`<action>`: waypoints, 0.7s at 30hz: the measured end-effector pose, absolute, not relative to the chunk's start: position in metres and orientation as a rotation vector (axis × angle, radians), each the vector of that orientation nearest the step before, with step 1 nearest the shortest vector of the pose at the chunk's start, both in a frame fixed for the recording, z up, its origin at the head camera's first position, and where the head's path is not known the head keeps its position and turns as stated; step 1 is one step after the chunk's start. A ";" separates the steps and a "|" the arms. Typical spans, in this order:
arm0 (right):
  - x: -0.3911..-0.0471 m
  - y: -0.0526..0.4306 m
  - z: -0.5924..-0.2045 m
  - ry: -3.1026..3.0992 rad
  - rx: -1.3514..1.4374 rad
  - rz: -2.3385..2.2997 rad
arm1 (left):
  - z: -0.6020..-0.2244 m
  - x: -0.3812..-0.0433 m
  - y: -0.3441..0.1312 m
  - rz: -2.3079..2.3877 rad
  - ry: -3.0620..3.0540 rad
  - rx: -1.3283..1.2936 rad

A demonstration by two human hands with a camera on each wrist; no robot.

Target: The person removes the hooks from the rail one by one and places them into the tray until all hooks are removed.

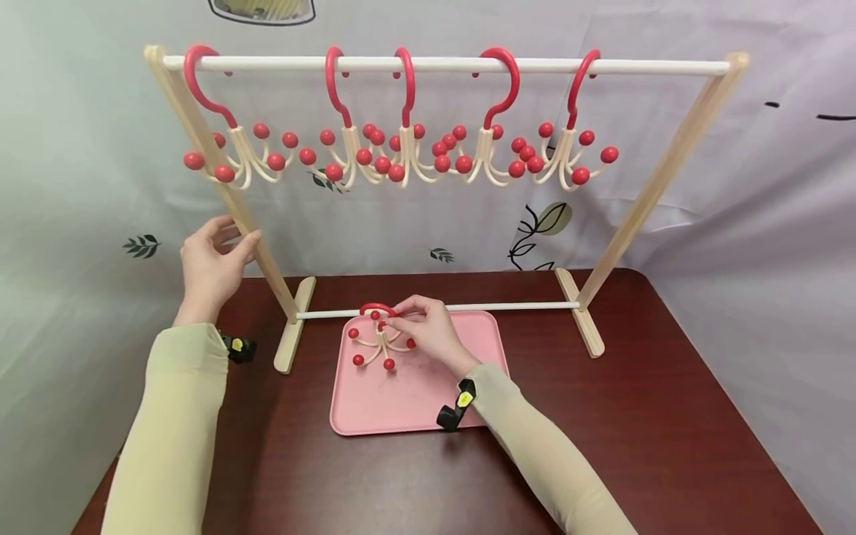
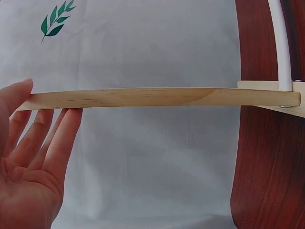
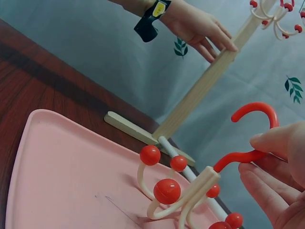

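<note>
While left hand [image 1: 210, 269] pinches pale-wood post [image 2: 152, 97], right hand [image 1: 431, 336] pinches red curved hook [image 3: 268, 112] of red-balled cream hanger [image 3: 202, 183] over pink rectangular tray [image 1: 394, 409].

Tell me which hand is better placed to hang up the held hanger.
Probably the right hand: it pinches the hanger by its red hook, while the left hand holds the rack post.

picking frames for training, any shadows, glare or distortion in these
Head: soft light, a shadow on the table beside the left sleeve; left wrist: the wooden post and white bar bow slightly, likely lens distortion; right wrist: small glints on the red balls.
</note>
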State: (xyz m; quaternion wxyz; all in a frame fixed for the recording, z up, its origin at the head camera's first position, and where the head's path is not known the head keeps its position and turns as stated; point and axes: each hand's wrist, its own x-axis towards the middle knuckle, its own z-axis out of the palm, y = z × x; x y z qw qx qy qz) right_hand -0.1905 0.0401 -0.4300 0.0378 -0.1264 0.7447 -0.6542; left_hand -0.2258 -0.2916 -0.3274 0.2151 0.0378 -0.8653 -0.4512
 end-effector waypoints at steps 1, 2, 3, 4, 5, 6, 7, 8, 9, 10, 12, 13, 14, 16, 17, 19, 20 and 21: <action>-0.191 0.040 -0.430 2.274 -0.389 -2.013 | -0.328 -0.225 -0.292 -1.252 -2.399 0.105; -0.191 0.040 -0.430 2.270 -0.386 -2.013 | -0.328 -0.225 -0.292 -1.252 -2.400 0.105; -0.191 0.039 -0.431 2.269 -0.383 -2.013 | -0.328 -0.225 -0.293 -1.251 -2.403 0.106; -0.192 0.039 -0.430 2.271 -0.380 -2.013 | -0.328 -0.225 -0.293 -1.251 -2.404 0.107; -0.194 0.039 -0.434 2.275 -0.383 -2.016 | -0.328 -0.225 -0.293 -1.250 -2.404 0.109; -0.195 0.038 -0.434 2.281 -0.382 -2.017 | -0.327 -0.224 -0.293 -1.250 -2.405 0.111; -0.196 0.038 -0.434 2.283 -0.381 -2.021 | -0.328 -0.225 -0.293 -1.251 -2.409 0.114; -0.196 0.037 -0.435 2.284 -0.377 -2.024 | -0.328 -0.226 -0.293 -1.252 -2.410 0.116; -0.197 0.036 -0.435 2.278 -0.375 -2.030 | -0.328 -0.226 -0.293 -1.250 -2.411 0.116; -0.198 0.035 -0.435 2.267 -0.373 -2.037 | -0.328 -0.226 -0.293 -1.250 -2.413 0.118; -0.200 0.034 -0.435 2.267 -0.372 -2.035 | -0.328 -0.227 -0.293 -1.245 -2.417 0.124; -0.200 0.033 -0.435 2.266 -0.371 -2.035 | -0.328 -0.228 -0.293 -1.244 -2.418 0.125; -0.201 0.032 -0.435 2.268 -0.369 -2.034 | -0.328 -0.228 -0.293 -1.244 -2.416 0.125; -0.202 0.031 -0.434 2.273 -0.371 -2.029 | -0.329 -0.228 -0.292 -1.242 -2.418 0.129; -0.202 0.031 -0.434 2.279 -0.371 -2.023 | -0.329 -0.228 -0.292 -1.243 -2.415 0.129; -0.202 0.031 -0.434 2.278 -0.374 -2.017 | -0.328 -0.227 -0.292 -1.245 -2.407 0.125; -0.203 0.032 -0.433 2.272 -0.379 -2.017 | -0.328 -0.227 -0.292 -1.244 -2.404 0.125; -0.203 0.033 -0.432 2.271 -0.390 -2.015 | -0.328 -0.227 -0.292 -1.246 -2.403 0.124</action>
